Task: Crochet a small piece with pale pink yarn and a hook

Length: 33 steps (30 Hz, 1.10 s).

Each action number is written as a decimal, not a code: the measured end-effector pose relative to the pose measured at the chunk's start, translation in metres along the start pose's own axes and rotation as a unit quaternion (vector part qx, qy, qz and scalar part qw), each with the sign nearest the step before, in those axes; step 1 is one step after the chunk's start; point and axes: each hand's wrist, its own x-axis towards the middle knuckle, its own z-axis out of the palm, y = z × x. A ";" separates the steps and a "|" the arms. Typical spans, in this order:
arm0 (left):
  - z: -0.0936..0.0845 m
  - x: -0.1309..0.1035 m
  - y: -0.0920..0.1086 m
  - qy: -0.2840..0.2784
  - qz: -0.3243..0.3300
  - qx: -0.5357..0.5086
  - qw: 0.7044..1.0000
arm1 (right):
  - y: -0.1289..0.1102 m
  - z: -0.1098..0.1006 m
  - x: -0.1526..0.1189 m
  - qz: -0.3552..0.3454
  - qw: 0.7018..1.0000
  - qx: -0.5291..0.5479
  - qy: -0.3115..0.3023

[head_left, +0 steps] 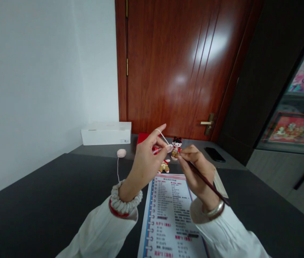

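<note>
My left hand pinches a small pale crochet piece between thumb and fingers. Over its raised index finger runs a strand of pale yarn down to the piece. In my right hand is a crochet hook with a long dark handle, held like a pencil. The hook's tip is too small to make out near the piece. A pale pink yarn ball lies left of my left hand, its strand trailing toward my wrist. Behind my hands stands a crochet doll with black hair buns.
Under my forearms lies a spiral-bound pattern sheet on the dark table. A second small crochet figure sits at its top edge, partly hidden. Farther back are a white box, a red box and a black phone.
</note>
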 end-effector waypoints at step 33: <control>0.006 -0.004 -0.009 -0.112 -0.057 -0.170 0.977 | 0.006 0.002 0.001 0.079 0.994 0.073 0.011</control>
